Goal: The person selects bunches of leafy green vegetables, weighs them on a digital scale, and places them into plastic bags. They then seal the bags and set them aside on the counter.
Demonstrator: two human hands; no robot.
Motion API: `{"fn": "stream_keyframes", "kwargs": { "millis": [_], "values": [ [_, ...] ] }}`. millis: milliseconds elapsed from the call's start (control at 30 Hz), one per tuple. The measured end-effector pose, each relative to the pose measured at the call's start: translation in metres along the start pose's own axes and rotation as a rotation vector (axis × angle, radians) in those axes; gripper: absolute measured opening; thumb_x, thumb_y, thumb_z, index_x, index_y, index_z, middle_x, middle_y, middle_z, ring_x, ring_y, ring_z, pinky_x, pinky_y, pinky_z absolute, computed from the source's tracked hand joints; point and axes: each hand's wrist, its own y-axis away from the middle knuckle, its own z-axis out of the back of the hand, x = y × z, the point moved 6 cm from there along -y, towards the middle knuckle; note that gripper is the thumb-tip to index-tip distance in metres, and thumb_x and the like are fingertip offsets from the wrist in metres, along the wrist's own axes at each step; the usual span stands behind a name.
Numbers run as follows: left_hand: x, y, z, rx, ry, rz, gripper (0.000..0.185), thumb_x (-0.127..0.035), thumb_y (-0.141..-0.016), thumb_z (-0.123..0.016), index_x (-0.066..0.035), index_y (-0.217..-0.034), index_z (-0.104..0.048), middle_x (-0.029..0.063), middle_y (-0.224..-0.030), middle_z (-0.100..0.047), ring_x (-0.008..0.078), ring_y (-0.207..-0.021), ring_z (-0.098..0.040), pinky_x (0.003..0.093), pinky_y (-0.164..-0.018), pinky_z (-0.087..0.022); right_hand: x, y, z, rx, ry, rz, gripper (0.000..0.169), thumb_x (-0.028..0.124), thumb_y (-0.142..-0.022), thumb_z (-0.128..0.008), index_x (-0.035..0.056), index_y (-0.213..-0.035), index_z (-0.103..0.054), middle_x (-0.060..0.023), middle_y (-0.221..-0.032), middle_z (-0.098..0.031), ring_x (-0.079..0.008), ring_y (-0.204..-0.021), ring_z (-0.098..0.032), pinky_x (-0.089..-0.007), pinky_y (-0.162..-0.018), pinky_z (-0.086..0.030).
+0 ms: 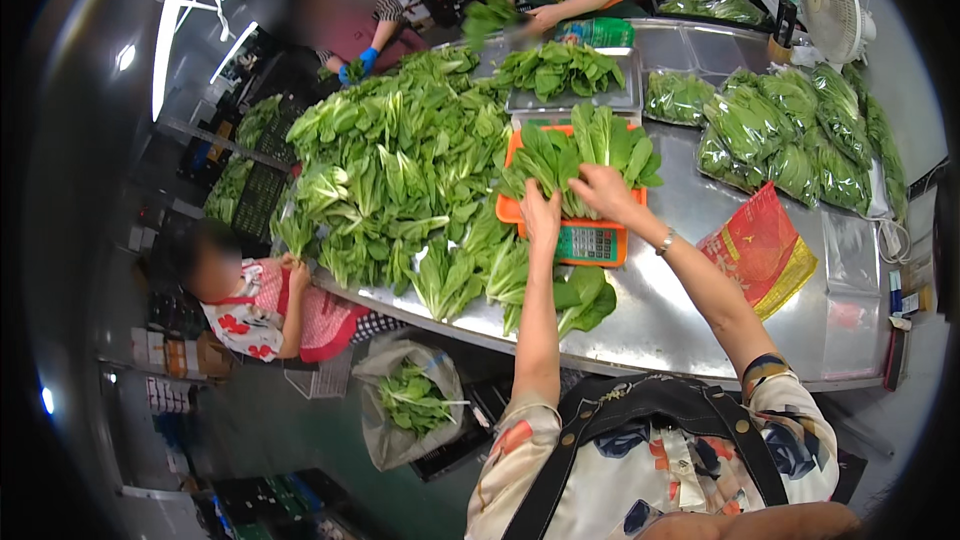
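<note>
An orange digital scale (636, 199) with a keypad (586, 243) stands on the metal table, its top covered by leafy greens (551, 157). My left hand (541, 210) is at the stem ends of the bunch on the scale's left side. Close by on the right, my right hand (602, 191) touches stems with its fingers bent; whether either hand grips them is hard to tell. More greens lie upright-leafed on the right half of the scale. To the left spreads a large heap of loose greens (405, 165), some reaching the table's near edge.
Behind the scale is a metal tray (634, 94) of greens. Bagged greens (765, 120), a red and yellow bag (761, 247) and a white fan (829, 7) are at the right. Three co-workers handle greens around the table. A sack (375, 420) stands on the floor.
</note>
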Motion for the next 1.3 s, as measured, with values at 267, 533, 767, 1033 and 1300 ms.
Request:
{"fn": "stream_keyframes", "kwargs": {
  "millis": [267,533,767,1033,1300],
  "values": [
    [0.006,0.008,0.042,0.035,0.163,0.235,0.069,-0.033,-0.076,-0.069,0.008,-0.125,-0.042,0.0238,-0.114,-0.055,0.0334,-0.104,-0.054,0.0397,-0.089,-0.042,-0.017,-0.009,-0.033,-0.128,0.379,0.010,0.019,0.008,-0.073,-0.051,0.0007,-0.091,-0.051,-0.0190,-0.074,-0.059,-0.0379,-0.067,-0.060,-0.0466,-0.058,-0.050],
    [0.059,0.000,-0.002,0.050,0.028,0.445,0.133,-0.058,-0.057,-0.077,0.001,-0.140,0.009,0.0374,-0.141,-0.003,0.0465,-0.134,-0.005,0.0501,-0.108,-0.016,0.016,0.003,-0.031,-0.102,0.147,-0.041,0.019,0.017,-0.079,-0.055,-0.0014,-0.083,-0.051,-0.0229,-0.081,-0.058,-0.0396,-0.077,-0.058,-0.0480,-0.067,-0.048],
    [0.050,-0.021,-0.029,0.162,0.107,0.564,0.131,-0.044,-0.059,-0.081,0.003,-0.139,0.010,0.0345,-0.143,-0.003,0.0421,-0.135,-0.005,0.0466,-0.109,-0.014,-0.049,0.075,0.047,-0.385,0.109,-0.293,0.041,0.030,-0.080,-0.061,-0.0054,-0.098,-0.052,-0.0260,-0.095,-0.055,-0.0407,-0.089,-0.053,-0.0452,-0.077,-0.043],
    [0.078,-0.042,-0.064,-0.002,0.466,0.267,0.119,-0.017,-0.062,-0.082,0.002,-0.140,0.006,0.0229,-0.143,-0.014,0.0287,-0.132,-0.021,0.0349,-0.107,-0.023,-0.057,0.018,0.002,-0.306,0.114,-0.399,0.086,0.046,-0.082,-0.057,-0.0173,-0.129,-0.024,-0.0379,-0.126,-0.035,-0.0460,-0.120,-0.034,-0.0451,-0.101,-0.030],
    [0.068,-0.024,-0.032,0.118,0.322,0.552,0.130,-0.025,-0.061,-0.083,0.002,-0.138,0.018,0.0243,-0.142,-0.023,0.0299,-0.127,-0.033,0.0340,-0.104,-0.028,-0.074,0.062,0.015,-0.463,-0.629,-0.370,0.068,0.037,-0.083,-0.059,-0.0054,-0.129,-0.032,-0.0265,-0.119,-0.050,-0.0375,-0.110,-0.049,-0.0402,-0.094,-0.038]
  ]
}}
